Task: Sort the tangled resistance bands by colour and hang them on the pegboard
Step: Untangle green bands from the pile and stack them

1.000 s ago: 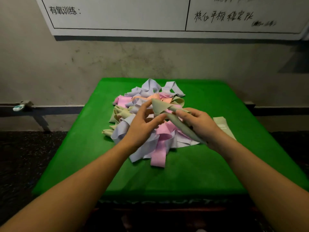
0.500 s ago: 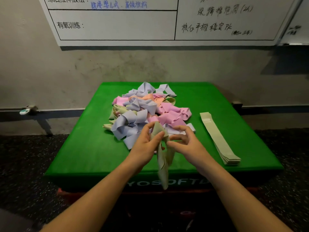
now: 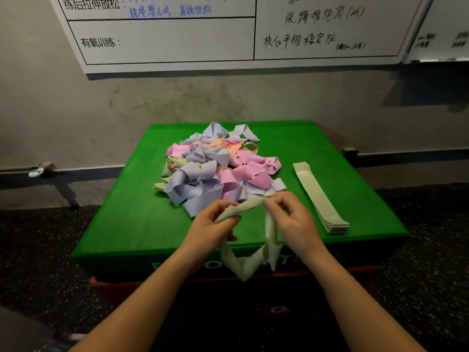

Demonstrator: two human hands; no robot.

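Note:
A tangled heap of lilac, pink, orange and pale green resistance bands [image 3: 215,166] lies on the far middle of a green padded box [image 3: 132,219]. Both hands hold one twisted pale green band [image 3: 250,262] in front of the heap, over the box's near edge. My left hand [image 3: 213,227] grips its left part. My right hand [image 3: 291,219] pinches its top, and the loop hangs down below both hands. A flat stack of pale green bands [image 3: 319,199] lies to the right of my right hand. No pegboard is in view.
A whiteboard [image 3: 228,29] with handwriting hangs on the grey wall behind the box. Dark speckled floor [image 3: 431,250] surrounds the box. A small fitting on a rail [image 3: 38,171] sits at the left wall.
The green band came out of the heap and toward me. My hands have moved apart, spreading its top, and the loop now hangs over the near edge. The view pulled back.

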